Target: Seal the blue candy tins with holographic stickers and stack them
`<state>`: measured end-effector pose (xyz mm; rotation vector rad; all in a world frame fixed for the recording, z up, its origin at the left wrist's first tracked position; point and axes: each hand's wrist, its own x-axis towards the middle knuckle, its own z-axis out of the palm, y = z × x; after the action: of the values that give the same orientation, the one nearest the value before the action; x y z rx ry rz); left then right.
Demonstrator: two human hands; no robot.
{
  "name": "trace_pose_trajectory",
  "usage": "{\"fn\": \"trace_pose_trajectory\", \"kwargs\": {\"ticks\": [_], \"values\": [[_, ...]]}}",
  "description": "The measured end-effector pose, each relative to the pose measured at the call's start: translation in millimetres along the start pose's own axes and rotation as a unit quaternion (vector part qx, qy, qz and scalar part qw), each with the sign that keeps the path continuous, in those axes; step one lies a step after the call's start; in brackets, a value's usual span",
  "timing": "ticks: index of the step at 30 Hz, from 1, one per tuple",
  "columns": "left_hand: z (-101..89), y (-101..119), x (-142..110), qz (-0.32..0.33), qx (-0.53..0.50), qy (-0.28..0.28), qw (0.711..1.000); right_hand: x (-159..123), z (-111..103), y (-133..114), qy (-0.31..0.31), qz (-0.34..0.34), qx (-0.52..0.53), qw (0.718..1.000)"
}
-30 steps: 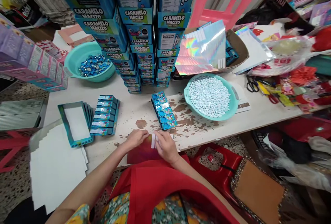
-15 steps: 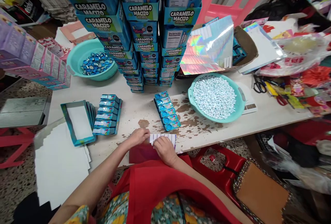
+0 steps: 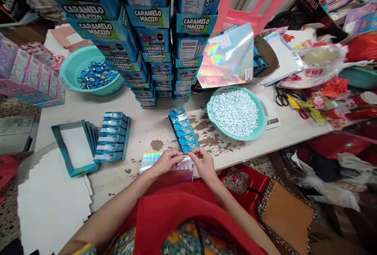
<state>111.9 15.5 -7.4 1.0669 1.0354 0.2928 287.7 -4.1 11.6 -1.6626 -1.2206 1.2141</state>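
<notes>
Close to the table's front edge, a shiny holographic sheet [image 3: 147, 161] with white label strips is tilted up and catches the light. My left hand [image 3: 167, 162] is closed, its fingers pinching at the sheet's upper edge. My right hand [image 3: 204, 164] pinches at the right end of that edge, thumb against forefinger. The fingertips of both hands almost meet; whether a separate label is between them is too small to tell. Just beyond stands a row of small blue candy boxes [image 3: 184, 130] with round windows, a few fingers' width from my hands.
A teal bowl of pale candies [image 3: 235, 112] stands at right; another teal bowl [image 3: 66, 70] holds blue shiny pieces. Tall stacks of blue boxes [image 3: 156, 46] rise behind. At left are blue tray frames [image 3: 69, 145], filled boxes [image 3: 112, 137] and white sheets [image 3: 55, 204]. Scissors [image 3: 282, 97] lie right.
My right hand has lifted off the labels and turned, its fingertips now meeting those of my left hand. The sheet has tilted and shows more at left. The view has shifted slightly right.
</notes>
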Motion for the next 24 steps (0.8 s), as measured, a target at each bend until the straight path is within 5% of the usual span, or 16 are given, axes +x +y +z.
{"fn": "trace_pose_trajectory", "kwargs": {"ticks": [9, 13, 16, 19, 24], "values": [[-0.4, 0.8, 26.3, 0.062, 0.017, 0.076, 0.995, 28.9, 7.3, 35.1, 0.131, -0.056, -0.118, 0.983], [-1.5, -9.5, 43.3, 0.027, 0.017, 0.084, 0.996, 36.0, 9.3, 44.7, 0.151, -0.025, -0.072, 0.986], [-4.6, -16.5, 49.3, -0.015, 0.118, 0.148, 0.982, 42.1, 6.3, 47.8, 0.178, 0.015, -0.024, 0.984], [-1.4, -17.9, 46.6, -0.015, 0.195, 0.223, 0.955, 49.5, 3.3, 47.3, 0.135, 0.003, -0.002, 0.991], [13.5, -15.3, 43.6, -0.053, 0.143, 0.178, 0.972, 57.9, 2.4, 49.7, -0.031, -0.032, 0.052, 0.998]]}}
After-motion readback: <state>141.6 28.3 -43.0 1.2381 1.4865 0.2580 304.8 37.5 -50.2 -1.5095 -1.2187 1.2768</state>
